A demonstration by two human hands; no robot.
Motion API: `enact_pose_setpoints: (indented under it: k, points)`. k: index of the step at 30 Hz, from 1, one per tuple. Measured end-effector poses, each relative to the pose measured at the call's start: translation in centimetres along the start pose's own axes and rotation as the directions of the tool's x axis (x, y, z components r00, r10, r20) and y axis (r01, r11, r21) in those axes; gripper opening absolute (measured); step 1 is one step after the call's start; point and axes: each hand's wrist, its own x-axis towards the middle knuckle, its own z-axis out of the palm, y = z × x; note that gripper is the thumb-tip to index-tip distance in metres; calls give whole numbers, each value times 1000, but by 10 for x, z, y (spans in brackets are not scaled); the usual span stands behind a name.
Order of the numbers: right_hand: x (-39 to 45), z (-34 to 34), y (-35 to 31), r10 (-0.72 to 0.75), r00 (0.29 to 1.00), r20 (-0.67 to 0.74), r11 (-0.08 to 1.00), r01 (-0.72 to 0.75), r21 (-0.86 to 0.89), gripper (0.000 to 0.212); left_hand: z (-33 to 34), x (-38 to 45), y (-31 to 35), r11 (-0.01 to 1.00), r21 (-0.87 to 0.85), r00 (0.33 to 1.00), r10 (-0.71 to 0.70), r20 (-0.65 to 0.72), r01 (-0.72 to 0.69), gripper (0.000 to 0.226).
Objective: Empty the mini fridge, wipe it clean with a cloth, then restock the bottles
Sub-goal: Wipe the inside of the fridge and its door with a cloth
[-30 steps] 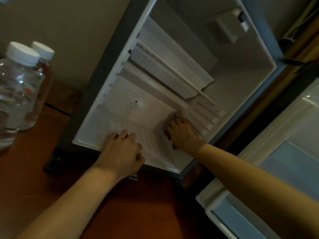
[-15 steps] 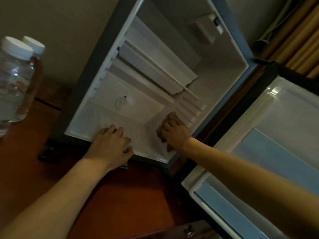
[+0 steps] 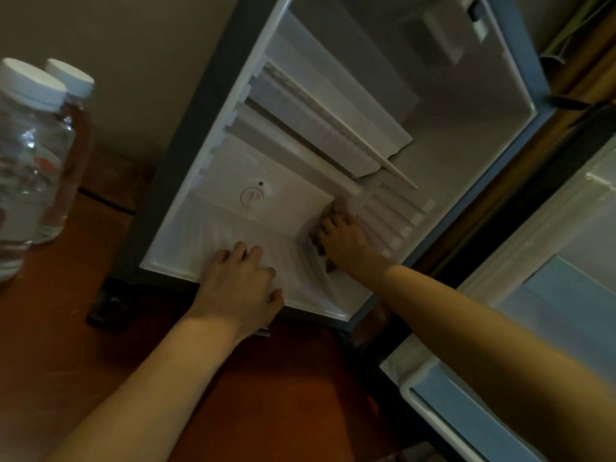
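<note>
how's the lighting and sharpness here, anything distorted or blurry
Head view: dim, warm light, brightest on the white fridge interior; the two capped bottles at the left edge loom large, soft and stretched by the wide lens; the fridge tilts and its edges splay; the cloth under the right hand is murky; the left hand is fairly clear; the wooden floor is in shadow.

Floor: reddish-brown wood, glossy, filling the 6 to 9 o'clock area. Wall: plain beige, at 11 o'clock. Wooden panelling: brown, with a greenish strip beside it, at the 2 o'clock edge.
</note>
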Motion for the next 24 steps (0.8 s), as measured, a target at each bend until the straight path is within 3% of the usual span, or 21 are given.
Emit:
enact_pose_setpoints:
  k: [3, 5, 8, 12, 14, 16, 19, 22, 24]
  points:
    - [-29, -2, -4, 4, 1000, -26, 1000, -5, -14, 84, 1, -1, -1, 1000, 0, 1000, 5, 0, -5, 48]
    - [-54, -6, -2, 95, 990, -106, 989, -82, 125, 60, 1, -3, -2, 1000, 5, 1000, 5, 3, -5, 50]
    - [-83, -2, 2, -17, 998, -64, 987, 27, 159, 44, -1, -7, -3, 1000, 9, 998, 5, 58, -5, 54]
    - [-110, 13, 4, -59, 925, -374, 977, 130, 167, 35, -5, -10, -3, 1000, 28, 996, 4, 94, -7, 55]
    - [-111, 18, 4, -42, 914, -404, 976, 124, 181, 30, -5, -11, -3, 999, 29, 995, 9, 96, -12, 55]
    - [-100, 11, 6, -60, 936, -346, 979, 123, 162, 24, -5, -11, -3, 999, 35, 996, 11, 90, -14, 54]
    - [-76, 2, 3, -18, 996, -84, 983, 33, 179, 54, -4, -9, -2, 999, 43, 998, 8, 65, -11, 53]
    - [-49, 5, 1, 52, 996, -70, 974, -36, 225, 54, -4, -7, -2, 999, 36, 999, 10, 48, -11, 51]
    - [-29, 7, 3, 20, 1000, -5, 984, -18, 176, 73, -7, -6, -1, 1000, 19, 999, 18, 44, -19, 49]
